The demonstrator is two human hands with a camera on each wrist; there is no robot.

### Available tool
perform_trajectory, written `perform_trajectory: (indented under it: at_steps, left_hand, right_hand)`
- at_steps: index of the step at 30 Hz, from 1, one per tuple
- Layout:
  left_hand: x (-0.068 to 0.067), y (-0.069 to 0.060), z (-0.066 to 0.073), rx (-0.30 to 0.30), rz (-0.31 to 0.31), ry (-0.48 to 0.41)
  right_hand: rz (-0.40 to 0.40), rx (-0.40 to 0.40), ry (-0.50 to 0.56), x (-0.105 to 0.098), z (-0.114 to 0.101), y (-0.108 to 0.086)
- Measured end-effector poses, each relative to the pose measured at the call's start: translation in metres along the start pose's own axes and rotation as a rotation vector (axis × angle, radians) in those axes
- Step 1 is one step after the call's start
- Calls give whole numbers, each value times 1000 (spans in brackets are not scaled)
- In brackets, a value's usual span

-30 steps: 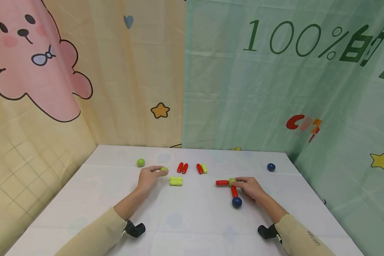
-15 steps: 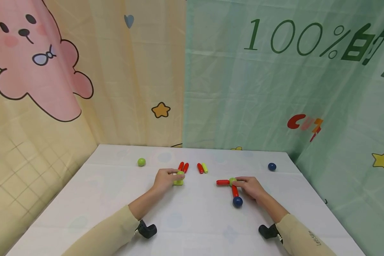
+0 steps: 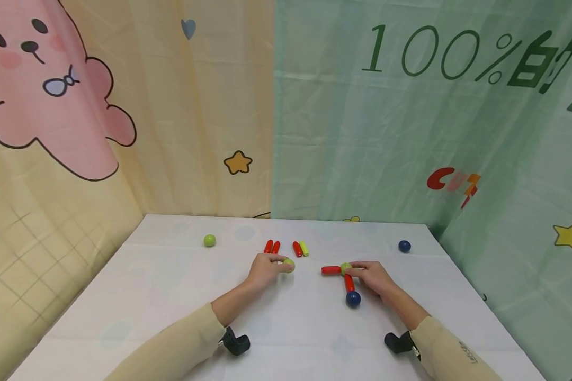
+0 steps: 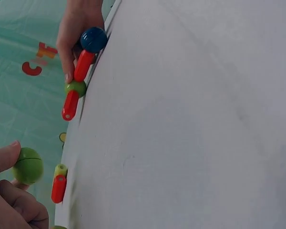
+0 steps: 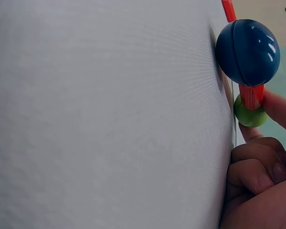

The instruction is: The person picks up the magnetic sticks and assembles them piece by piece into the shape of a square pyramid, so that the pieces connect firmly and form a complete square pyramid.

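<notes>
My left hand [image 3: 266, 269] pinches a green ball [image 3: 289, 265] between thumb and finger, above the table; the left wrist view shows this green ball [image 4: 28, 165] close up. To its right, my right hand [image 3: 373, 276] pinches another green ball [image 3: 346, 268] that joins two red rods. One red rod [image 3: 331, 270] points left. The other red rod [image 3: 349, 283] runs toward the near side and ends in a dark blue ball [image 3: 353, 299]. That blue ball [image 5: 248, 52] partly covers the joint in the right wrist view. The yellow-green rod pair is hidden behind my left hand.
On the white table [image 3: 291, 328], two red rods [image 3: 272, 246] lie beyond my left hand. A red rod [image 3: 297, 249] and a yellow-green rod [image 3: 304, 248] lie side by side. A loose green ball [image 3: 209, 241] is back left, a blue ball [image 3: 404, 246] back right.
My left hand has carried its green ball rightward, past the yellow-green rods, toward the joined pieces. My right hand has stayed in place on the joint.
</notes>
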State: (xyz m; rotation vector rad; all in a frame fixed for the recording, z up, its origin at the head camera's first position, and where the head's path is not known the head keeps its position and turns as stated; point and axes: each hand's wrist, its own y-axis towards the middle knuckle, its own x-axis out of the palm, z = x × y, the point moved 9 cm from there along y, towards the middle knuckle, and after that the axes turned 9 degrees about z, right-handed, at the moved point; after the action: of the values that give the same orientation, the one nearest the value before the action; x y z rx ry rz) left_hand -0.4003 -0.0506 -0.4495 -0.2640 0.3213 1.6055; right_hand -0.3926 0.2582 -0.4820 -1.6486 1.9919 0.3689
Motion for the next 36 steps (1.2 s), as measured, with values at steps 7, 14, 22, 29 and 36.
perform_trajectory:
  at_steps: [7, 14, 22, 29, 36]
  left_hand:
    - [18, -2, 2, -19, -67, 7]
    - [39, -5, 1, -37, -139, 26]
    - [58, -3, -1, -40, -152, 11]
    - [71, 4, 6, 0, -121, 17]
    - [81, 7, 12, -4, -112, 42]
  right_hand:
    - [0, -8, 7, 1, 0, 2]
    - [2, 5, 7, 1, 2, 3]
    - [4, 18, 8, 2, 4, 2]
    - [6, 12, 10, 2, 3, 3]
    - [6, 16, -1, 0, 0, 2]
